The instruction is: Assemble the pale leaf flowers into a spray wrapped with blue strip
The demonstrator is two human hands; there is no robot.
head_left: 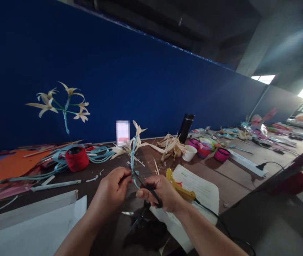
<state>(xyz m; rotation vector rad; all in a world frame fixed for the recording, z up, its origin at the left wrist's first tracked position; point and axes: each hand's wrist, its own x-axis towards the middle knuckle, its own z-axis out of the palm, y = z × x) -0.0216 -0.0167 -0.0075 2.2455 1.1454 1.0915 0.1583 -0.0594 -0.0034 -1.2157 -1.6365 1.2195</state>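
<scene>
My left hand (115,185) pinches the lower end of a craft flower's stem (132,156), which stands upright and is wrapped in light blue strip. Cream, husk-like petals (138,128) spread at its top. In my right hand (164,193) is a pair of scissors (155,196) with black handles, its blades reaching the base of the stem by my left fingertips. A loose curl of blue strip (136,183) hangs there. Below my hands, a second pair of scissors (140,215) seems to lie on the dark table; its handles are lost in shadow.
A finished-looking flower spray (66,106) stands at left against the blue partition (140,78), near a red roll (77,159). Dried husks (171,145), a white cup (189,153) and a black bottle (186,128) stand behind. A yellow glue gun (182,190) with a cord lies on paper (207,188).
</scene>
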